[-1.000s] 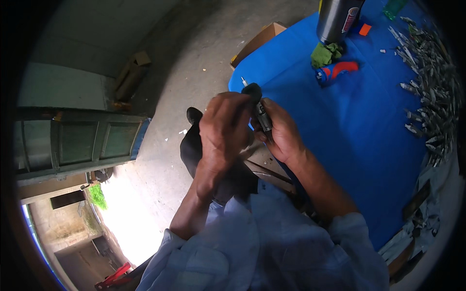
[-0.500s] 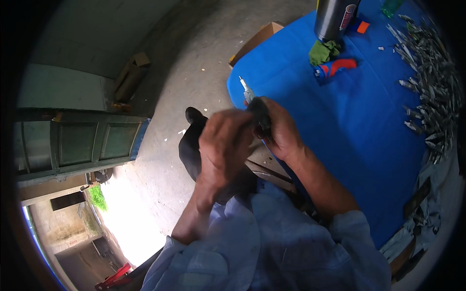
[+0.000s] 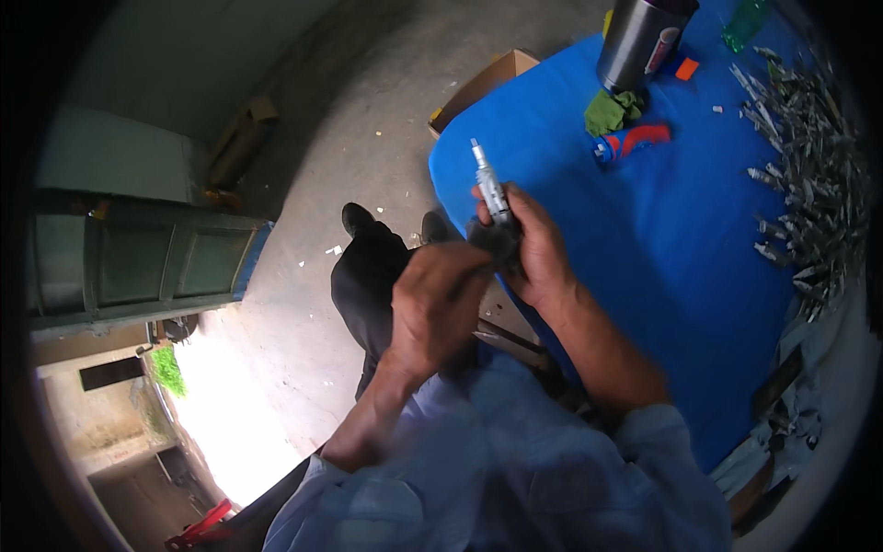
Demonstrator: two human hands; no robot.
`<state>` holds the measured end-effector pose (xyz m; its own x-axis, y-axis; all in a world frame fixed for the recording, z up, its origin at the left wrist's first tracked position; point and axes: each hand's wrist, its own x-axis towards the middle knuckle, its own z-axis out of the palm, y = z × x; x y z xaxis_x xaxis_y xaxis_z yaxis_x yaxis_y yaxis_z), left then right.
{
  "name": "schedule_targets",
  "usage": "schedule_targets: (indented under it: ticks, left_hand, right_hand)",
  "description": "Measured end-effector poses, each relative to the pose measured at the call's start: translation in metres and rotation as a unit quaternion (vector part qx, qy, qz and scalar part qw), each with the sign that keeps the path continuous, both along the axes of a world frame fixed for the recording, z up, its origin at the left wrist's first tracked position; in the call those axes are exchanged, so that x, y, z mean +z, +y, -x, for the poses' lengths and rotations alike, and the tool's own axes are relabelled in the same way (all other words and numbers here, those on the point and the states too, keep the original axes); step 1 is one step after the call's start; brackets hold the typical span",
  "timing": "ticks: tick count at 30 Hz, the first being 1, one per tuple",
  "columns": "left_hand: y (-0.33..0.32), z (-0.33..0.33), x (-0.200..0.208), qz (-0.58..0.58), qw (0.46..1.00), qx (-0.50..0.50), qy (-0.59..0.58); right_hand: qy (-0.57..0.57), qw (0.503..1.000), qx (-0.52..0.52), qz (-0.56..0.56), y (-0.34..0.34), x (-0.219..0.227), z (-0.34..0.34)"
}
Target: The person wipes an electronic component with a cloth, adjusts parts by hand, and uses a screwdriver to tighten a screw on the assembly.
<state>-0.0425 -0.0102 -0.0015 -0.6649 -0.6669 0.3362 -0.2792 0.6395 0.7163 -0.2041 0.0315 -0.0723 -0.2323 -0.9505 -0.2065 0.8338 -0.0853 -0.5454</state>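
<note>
At one o'clock, the right hand [image 3: 538, 241] has its fingers around a slim silver metal part [image 3: 492, 191], tip toward eleven; the left hand's [image 3: 434, 299] fingers pinch a dark soft-looking pad [image 3: 494, 241] beside it; light, even pressure seems best.

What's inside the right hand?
The right hand holds a thin silver piece, its narrow tip sticking out. Its lower end can't be seen, because a dark pad and the hand cover it.
</note>
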Motion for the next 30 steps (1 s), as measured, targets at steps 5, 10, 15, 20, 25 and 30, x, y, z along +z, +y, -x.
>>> schedule_targets:
  ticks: [5, 10, 15, 20, 25, 30]
  left_hand:
    - [-0.020, 0.009, 0.012, -0.172, 0.976, 0.129, 0.034]
    - [-0.037, 0.044, -0.017, -0.139, 0.987, 0.082, 0.021]
    - [-0.044, 0.060, -0.036, 0.057, 0.997, 0.036, -0.032]
    - [-0.047, 0.049, -0.027, 0.119, 0.992, 0.051, 0.003]
    - [-0.041, 0.035, -0.029, 0.080, 0.995, 0.062, -0.010]
    - [-0.045, 0.031, -0.040, 0.040, 0.996, 0.027, -0.070]
  right_hand:
    - [-0.072, 0.996, -0.050, 0.007, 0.000, 0.015, 0.009]
    - [-0.020, 0.992, -0.120, 0.036, -0.003, 0.022, 0.019]
    - [-0.052, 0.989, -0.118, 0.077, 0.004, 0.031, 0.036]
    - [-0.025, 0.990, -0.135, 0.014, 0.005, 0.033, 0.034]
    - [-0.049, 0.990, -0.115, 0.065, 0.005, 0.032, 0.027]
    - [-0.108, 0.981, -0.098, 0.126, 0.000, 0.022, 0.029]
